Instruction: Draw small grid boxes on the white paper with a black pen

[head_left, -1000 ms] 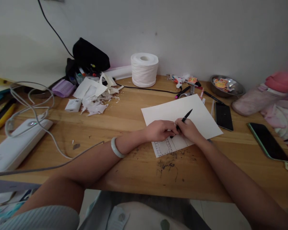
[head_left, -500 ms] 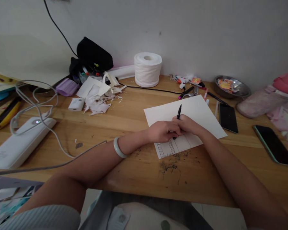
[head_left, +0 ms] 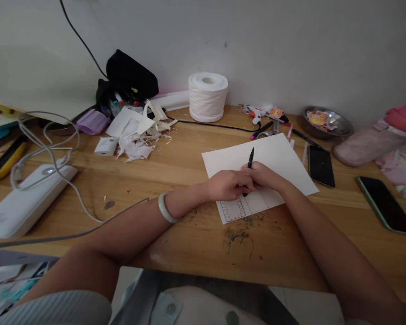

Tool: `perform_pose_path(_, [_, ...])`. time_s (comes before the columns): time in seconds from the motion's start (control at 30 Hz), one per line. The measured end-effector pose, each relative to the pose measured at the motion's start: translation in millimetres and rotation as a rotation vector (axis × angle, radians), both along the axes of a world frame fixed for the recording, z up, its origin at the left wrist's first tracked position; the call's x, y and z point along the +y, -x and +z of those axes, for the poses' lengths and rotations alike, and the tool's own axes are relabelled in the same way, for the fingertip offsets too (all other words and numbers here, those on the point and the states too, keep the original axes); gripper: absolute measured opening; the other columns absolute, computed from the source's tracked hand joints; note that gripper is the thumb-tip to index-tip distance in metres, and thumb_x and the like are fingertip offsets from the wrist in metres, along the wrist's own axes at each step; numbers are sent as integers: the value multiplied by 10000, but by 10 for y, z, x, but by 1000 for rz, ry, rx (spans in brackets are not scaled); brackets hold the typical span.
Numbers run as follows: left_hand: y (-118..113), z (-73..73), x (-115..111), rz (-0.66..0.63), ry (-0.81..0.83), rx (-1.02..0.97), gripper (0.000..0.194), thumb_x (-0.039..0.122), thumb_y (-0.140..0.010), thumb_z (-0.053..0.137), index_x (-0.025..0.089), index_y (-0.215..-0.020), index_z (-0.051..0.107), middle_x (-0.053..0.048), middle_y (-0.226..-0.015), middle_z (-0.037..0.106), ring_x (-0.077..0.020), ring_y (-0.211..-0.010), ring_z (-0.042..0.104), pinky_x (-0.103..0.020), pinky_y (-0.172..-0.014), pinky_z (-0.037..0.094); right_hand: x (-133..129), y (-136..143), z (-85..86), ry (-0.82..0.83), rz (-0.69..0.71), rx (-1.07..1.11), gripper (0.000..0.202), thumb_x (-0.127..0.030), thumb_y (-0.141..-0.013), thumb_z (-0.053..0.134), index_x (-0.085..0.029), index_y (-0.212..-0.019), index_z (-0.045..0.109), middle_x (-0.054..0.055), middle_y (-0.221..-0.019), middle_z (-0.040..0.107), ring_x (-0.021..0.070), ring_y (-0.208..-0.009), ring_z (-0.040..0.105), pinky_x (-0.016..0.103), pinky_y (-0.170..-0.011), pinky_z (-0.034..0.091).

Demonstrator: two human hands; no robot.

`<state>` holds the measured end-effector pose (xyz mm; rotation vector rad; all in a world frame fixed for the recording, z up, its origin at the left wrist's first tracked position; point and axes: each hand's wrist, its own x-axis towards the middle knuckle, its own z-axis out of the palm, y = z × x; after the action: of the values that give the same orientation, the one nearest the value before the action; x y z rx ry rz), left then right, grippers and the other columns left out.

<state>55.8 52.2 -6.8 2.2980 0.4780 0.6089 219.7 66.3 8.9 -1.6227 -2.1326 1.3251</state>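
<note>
A black marker pen (head_left: 251, 156) stands steeply tilted in the grip of my right hand (head_left: 265, 175), its lower end near the paper. My left hand (head_left: 227, 184) rests over the lower left of the paper, fingers curled together and touching my right hand. What those curled fingers hold, if anything, is hidden. Under both hands lies a white sheet of paper (head_left: 280, 153), turned at an angle. Its near edge carries drawn lines and a column of small looped shapes, partly covered by my hands. Dark ink smudges mark the wooden table (head_left: 203, 243) just below.
Paper scraps (head_left: 133, 140) lie near a black pencil case (head_left: 131, 74). A white roll (head_left: 208, 97) stands at the wall. To the right are a metal bowl (head_left: 345, 128) and two phones, one dark (head_left: 320, 164), one green-edged (head_left: 385, 203). A cabled power bank (head_left: 30, 198) lies left.
Both hands and the marker pen hold nearly the same place on the paper. The whole view has shifted very slightly.
</note>
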Motion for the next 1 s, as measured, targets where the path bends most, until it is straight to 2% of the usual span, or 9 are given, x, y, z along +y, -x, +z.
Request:
perform_pose_path(0.23, [2,7,-4,-6,-12,-20,178,80,-771,519,174,-885,618,-15,-948,630,-101,-859,573,-190,-750,438,1,10,4,11,-73,-33,284,-289,-751,379,-174,-495,426,-24,-359,432,78,-351,374,216,-388,285])
perform_pose_path(0.43, [4,16,-9,-2,-6,-9,176,78,-769,516,178,-876,614,-12,-956,627,-99,-864,571,-191,-749,436,19,-20,-21,18,-78,-37,279,-298,-751,385,-174,-507,440,-21,-353,441,84,-348,378,219,-386,290])
perform_pose_path(0.67, [0,23,-16,2,-23,-29,168,69,-767,509,167,-857,612,-20,-917,630,-105,-839,573,-196,-729,436,-12,-30,27,33,-57,4,297,-320,-752,390,-168,-502,443,-30,-359,422,74,-356,368,207,-386,286])
perform_pose_path(0.73, [0,27,-22,13,-24,-25,171,67,-766,509,170,-858,611,-14,-903,628,-99,-820,573,-187,-715,432,-30,-55,47,17,-98,35,271,-298,-750,366,-167,-528,450,-31,-367,424,75,-356,372,205,-383,290])
perform_pose_path(0.83, [2,25,-28,18,-48,-13,160,77,-771,512,167,-858,612,-9,-866,624,-92,-785,566,-177,-687,419,-119,-131,77,12,-241,140,208,-280,-737,361,-175,-577,443,-41,-361,417,78,-327,367,204,-348,269])
perform_pose_path(0.9, [1,16,-27,15,-64,-17,148,89,-782,504,158,-855,613,-14,-854,620,-92,-773,560,-176,-670,412,-232,-197,86,47,-326,204,186,-288,-734,372,-183,-590,425,-51,-352,398,81,-302,364,204,-322,248])
perform_pose_path(1.0, [-6,-7,-21,21,-64,-28,146,100,-794,491,157,-853,612,-18,-858,618,-94,-781,557,-177,-662,406,-435,-279,59,97,-370,242,170,-292,-720,399,-184,-589,419,-53,-373,402,77,-283,374,202,-308,233])
